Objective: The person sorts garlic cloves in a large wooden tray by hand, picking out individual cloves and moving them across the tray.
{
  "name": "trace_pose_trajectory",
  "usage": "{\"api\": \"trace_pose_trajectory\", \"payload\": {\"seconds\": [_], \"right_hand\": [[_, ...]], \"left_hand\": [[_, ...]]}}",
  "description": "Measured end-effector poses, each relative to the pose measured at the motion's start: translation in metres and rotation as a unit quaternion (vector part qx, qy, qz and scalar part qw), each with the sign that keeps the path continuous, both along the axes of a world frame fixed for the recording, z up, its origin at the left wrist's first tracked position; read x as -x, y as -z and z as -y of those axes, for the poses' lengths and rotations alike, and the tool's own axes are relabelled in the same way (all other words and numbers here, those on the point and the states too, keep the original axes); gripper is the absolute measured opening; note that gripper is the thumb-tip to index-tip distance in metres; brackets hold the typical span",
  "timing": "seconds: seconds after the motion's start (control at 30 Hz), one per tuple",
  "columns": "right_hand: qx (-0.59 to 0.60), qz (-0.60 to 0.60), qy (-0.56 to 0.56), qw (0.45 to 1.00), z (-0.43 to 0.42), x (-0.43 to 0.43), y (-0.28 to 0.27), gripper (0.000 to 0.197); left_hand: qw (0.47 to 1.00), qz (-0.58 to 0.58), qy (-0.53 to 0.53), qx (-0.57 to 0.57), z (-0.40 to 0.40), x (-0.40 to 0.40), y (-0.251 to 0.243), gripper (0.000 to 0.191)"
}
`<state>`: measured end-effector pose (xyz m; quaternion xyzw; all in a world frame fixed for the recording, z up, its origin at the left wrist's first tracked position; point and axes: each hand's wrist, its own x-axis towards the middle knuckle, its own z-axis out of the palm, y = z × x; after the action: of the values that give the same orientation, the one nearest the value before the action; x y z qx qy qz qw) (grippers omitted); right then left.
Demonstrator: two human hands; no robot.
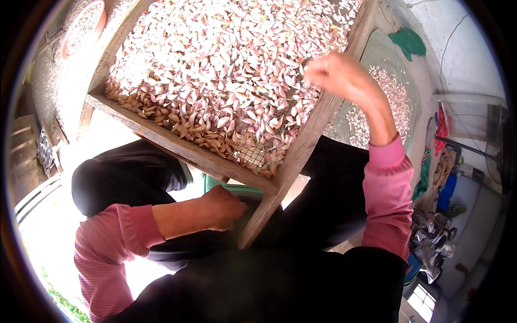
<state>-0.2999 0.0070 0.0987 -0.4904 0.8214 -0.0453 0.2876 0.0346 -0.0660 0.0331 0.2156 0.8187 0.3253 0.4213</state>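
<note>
Before me a wooden frame [161, 142] with a wire mesh bottom [252, 155] holds a thick spread of garlic cloves [226, 60], pinkish-white, browner along the near edge. My right hand [335, 76] hovers at the frame's right rail, above the cloves, its fingers curled and blurred; whether they hold a clove cannot be seen. Below the near rail, my left hand [220, 208] is curled into a fist with its palm hidden, so its contents do not show. Just beyond that fist is a green container [238, 188], partly hidden beneath the frame.
On the floor to the right, more garlic cloves [387, 97] lie on a greenish sheet [373, 52]. An orange-rimmed basin [104, 20] of small pieces stands at far left. Wooden crates [24, 141] are at the left edge. Bags and clutter [432, 238] line the right wall.
</note>
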Motion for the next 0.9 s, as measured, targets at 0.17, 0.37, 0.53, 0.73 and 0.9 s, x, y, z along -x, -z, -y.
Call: {"api": "trace_pose_trajectory", "payload": {"seconds": [0.17, 0.37, 0.53, 0.73, 0.9], "right_hand": [[-0.154, -0.05, -0.059, 0.985, 0.001, -0.03, 0.016, 0.02], [0.148, -0.073, 0.078, 0.983, -0.009, 0.03, 0.003, 0.025], [0.14, -0.158, 0.079, 0.974, -0.024, 0.048, 0.002, 0.019], [-0.013, -0.14, 0.003, 0.99, -0.011, 0.014, -0.015, 0.005], [-0.075, -0.279, -0.136, 0.948, -0.011, -0.006, 0.026, 0.01]], "left_hand": [[1.0, 0.006, 0.017, -0.001, 0.001, 0.0, 0.003, 0.042], [1.0, -0.012, 0.021, 0.009, -0.002, -0.004, -0.001, 0.045], [0.999, -0.011, 0.026, 0.016, 0.004, 0.004, -0.007, 0.049], [1.0, -0.012, 0.025, 0.009, 0.004, -0.005, -0.004, 0.052], [0.999, -0.009, 0.032, 0.009, 0.005, -0.002, -0.002, 0.051]]}}
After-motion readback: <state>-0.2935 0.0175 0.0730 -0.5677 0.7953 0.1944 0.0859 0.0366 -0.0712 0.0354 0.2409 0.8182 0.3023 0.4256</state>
